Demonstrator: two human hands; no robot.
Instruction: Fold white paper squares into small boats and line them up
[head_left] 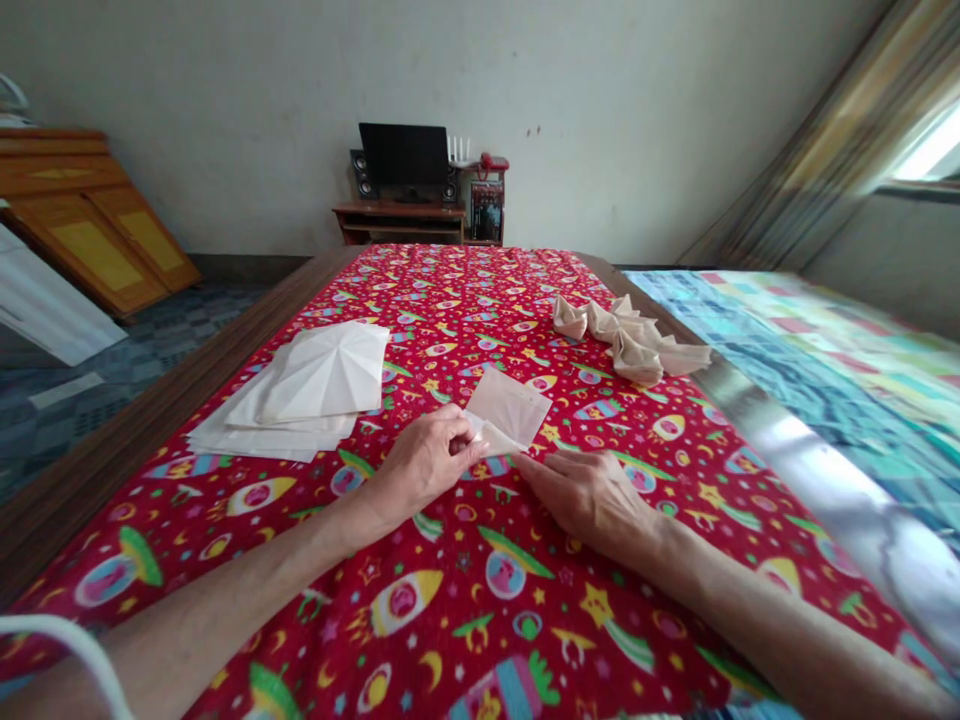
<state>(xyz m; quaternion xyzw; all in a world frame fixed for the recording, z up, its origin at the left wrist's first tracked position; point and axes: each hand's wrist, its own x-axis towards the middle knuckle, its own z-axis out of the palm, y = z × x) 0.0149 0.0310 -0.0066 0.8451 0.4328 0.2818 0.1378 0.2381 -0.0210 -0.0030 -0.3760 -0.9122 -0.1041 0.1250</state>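
A small folded sheet of pale paper (510, 412) lies on the red patterned cloth (480, 600) in front of me. My left hand (429, 462) is closed in a pinch on the paper's near left corner. My right hand (592, 495) lies flat on the cloth just right of and below the paper, fingers stretched out, fingertips close to its near edge. A stack of creased white paper sheets (300, 395) lies to the left of my left hand.
Several folded tan paper shapes (630, 335) sit at the far right of the cloth. The wooden table edge (150, 410) runs along the left. A patchwork bed cover (825, 360) is to the right. A desk with a monitor (405, 160) stands against the far wall.
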